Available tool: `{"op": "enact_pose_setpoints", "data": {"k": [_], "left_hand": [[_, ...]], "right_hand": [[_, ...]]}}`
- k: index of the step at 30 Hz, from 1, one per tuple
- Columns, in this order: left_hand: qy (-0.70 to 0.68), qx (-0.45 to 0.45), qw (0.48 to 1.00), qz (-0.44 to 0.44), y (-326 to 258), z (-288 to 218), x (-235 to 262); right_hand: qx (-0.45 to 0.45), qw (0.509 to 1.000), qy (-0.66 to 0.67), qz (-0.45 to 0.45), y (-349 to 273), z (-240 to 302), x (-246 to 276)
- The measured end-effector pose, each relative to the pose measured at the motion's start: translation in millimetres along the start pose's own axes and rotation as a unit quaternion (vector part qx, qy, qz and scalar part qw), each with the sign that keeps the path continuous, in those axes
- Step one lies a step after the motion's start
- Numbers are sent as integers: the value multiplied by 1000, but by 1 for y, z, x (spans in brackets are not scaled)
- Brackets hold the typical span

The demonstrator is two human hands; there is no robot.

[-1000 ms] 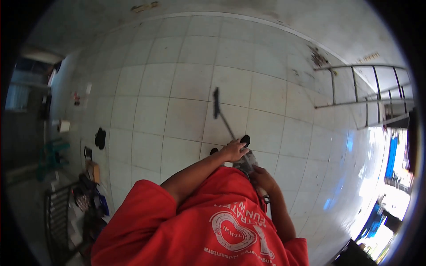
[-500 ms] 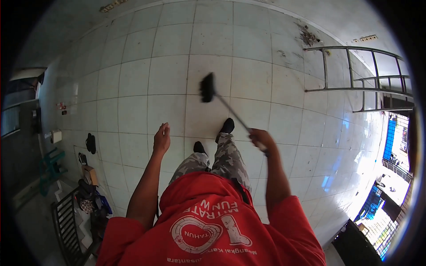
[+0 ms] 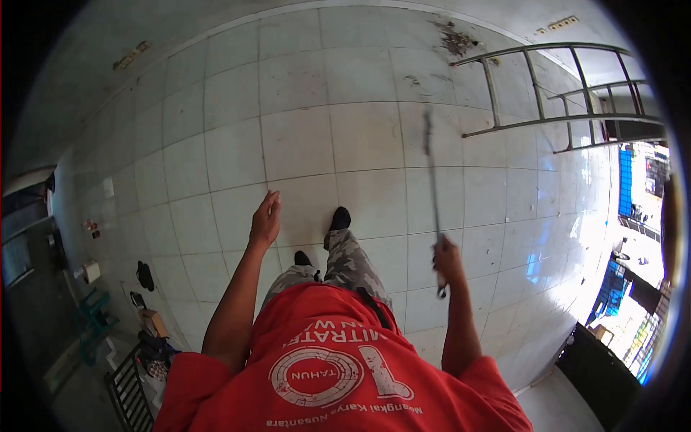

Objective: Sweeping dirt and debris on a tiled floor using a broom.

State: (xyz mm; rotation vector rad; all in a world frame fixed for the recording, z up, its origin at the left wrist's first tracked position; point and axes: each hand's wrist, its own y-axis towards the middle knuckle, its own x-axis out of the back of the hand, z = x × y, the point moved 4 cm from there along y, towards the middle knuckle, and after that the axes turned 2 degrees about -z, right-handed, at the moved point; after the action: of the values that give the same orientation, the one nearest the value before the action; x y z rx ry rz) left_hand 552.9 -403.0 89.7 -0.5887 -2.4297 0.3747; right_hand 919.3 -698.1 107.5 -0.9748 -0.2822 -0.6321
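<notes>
A long-handled broom [image 3: 434, 194] with a grey handle is in my right hand [image 3: 448, 259]. My fingers are closed round the upper handle, and its end sticks out below my fist. The broom's dark head, blurred and seen edge-on, is at the far end, over the pale tiled floor [image 3: 367, 137]. I cannot tell whether its bristles touch the tiles. To the left, my left hand [image 3: 265, 219] is held out in front of me with nothing in it, its fingers stretched out and lying close together.
A metal ladder-like frame [image 3: 533, 86] lies at the far right, near a heap of brown debris [image 3: 455, 42] by the wall. At the left are dark slippers [image 3: 145, 275], a green plastic stool [image 3: 93, 320] and a black slatted rack [image 3: 129, 389]. A bright doorway opens at the right.
The broom has swung to the right, its head going from ahead of my feet to beside the metal frame. My right hand moved right and slightly down; my view shifted right.
</notes>
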Motion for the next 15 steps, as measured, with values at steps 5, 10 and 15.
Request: {"op": "enact_pose_setpoints", "data": {"k": [5, 10, 15], "left_hand": [[7, 8, 999, 44, 15, -15, -15], [37, -9, 999, 36, 29, -22, -19], [70, -15, 997, 9, 35, -22, -2]], "right_hand": [[-139, 897, 259, 328, -67, 46, -93], [-130, 841, 273, 449, 5, 73, -186], [-87, 936, 234, 249, 56, 54, -121]]}}
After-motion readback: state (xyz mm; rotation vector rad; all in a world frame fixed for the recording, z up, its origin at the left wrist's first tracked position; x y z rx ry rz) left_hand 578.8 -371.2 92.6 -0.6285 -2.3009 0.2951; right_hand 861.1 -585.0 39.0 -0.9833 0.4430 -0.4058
